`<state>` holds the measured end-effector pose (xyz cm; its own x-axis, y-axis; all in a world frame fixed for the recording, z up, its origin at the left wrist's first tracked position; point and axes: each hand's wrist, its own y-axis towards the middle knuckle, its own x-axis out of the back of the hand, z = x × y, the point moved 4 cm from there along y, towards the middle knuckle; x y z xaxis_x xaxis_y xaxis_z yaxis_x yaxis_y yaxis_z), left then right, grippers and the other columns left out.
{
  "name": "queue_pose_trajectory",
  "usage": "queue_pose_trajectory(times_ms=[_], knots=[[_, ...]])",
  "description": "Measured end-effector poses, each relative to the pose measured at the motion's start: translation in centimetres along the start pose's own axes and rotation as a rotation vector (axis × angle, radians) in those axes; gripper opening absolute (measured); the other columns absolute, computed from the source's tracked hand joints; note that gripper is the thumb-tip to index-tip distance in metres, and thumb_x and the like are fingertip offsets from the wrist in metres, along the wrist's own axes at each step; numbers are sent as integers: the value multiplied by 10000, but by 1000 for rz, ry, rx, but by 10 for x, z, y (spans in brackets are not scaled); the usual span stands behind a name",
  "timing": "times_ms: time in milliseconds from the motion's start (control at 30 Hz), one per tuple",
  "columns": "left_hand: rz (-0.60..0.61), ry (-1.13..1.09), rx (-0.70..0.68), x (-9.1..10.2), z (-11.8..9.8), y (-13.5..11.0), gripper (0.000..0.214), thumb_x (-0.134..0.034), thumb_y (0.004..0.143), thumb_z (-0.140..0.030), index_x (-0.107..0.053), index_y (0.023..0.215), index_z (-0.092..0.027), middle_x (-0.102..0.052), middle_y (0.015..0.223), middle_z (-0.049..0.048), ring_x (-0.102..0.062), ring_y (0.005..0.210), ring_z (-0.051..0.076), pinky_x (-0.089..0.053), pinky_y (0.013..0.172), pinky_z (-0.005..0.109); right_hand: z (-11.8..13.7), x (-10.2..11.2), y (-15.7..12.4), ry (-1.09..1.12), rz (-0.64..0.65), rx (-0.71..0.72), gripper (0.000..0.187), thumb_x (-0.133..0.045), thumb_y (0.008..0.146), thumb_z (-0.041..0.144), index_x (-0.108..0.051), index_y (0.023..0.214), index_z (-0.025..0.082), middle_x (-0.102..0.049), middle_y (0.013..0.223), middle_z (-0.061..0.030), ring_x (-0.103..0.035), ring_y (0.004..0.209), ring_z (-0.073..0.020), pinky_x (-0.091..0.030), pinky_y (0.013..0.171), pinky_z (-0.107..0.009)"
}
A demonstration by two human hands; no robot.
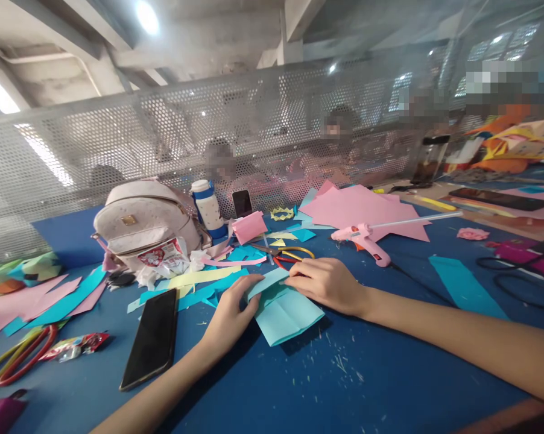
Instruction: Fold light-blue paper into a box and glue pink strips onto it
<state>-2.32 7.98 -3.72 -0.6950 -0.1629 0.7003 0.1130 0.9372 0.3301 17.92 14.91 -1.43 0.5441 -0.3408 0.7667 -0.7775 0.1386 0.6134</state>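
Observation:
A light-blue sheet of folded paper (286, 310) is held just above the blue table, creased and partly doubled over at its far edge. My left hand (234, 304) grips its left side between thumb and fingers. On the far right corner, my right hand (328, 283) pinches the paper with curled fingers, whose tips are partly hidden. Just beyond the hands lie scissors (294, 253) with yellow and red handles. Right of them is a pink hot glue gun (365, 244) with a clear glue stick in it.
A black phone (151, 340) lies left of my left arm. Behind it stand a pale backpack (140, 217) and a white-and-blue bottle (207, 208). Pink sheets (366, 211), paper scraps (204, 277) and a blue strip (466, 289) are spread around. A perforated metal screen (172, 132) closes off the back.

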Motion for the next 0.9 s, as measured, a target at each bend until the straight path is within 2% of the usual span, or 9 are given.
queue_pose_trajectory(times_ms=[133, 300, 667, 900], knots=[[7, -16, -23, -3, -4, -1, 367, -507, 932, -187, -565, 1289, -248, -617, 1338, 34, -558, 1257, 207, -430, 1085, 372, 8, 1, 3, -100, 28, 100, 286, -444, 1001, 112, -712, 934, 187, -725, 909, -18, -619, 789, -144, -397, 653, -283], [3, -10, -40, -3, -9, -2, 373, -508, 931, -188, -582, 1293, -245, -610, 1344, 48, -557, 1265, 212, -424, 1103, 395, 16, -3, 2, -178, 85, 116, 279, -435, 984, 75, -681, 880, 154, -703, 862, -33, -591, 727, -147, -344, 592, -289], [9, 49, -54, -8, -13, -6, 430, -551, 903, -203, -564, 1330, -251, -543, 1416, 66, -542, 1292, 241, -439, 1111, 423, 20, -16, -5, -206, 237, -59, 206, -527, 890, 4, -656, 820, 147, -662, 828, -53, -593, 698, -188, -230, 519, -310], [23, 71, -60, -10, -12, -8, 462, -553, 899, -211, -540, 1357, -264, -517, 1443, 69, -519, 1315, 248, -429, 1121, 438, 15, -20, -7, -111, 301, -182, 158, -553, 941, 103, -660, 839, 160, -649, 849, -38, -614, 745, -173, -237, 520, -298]])
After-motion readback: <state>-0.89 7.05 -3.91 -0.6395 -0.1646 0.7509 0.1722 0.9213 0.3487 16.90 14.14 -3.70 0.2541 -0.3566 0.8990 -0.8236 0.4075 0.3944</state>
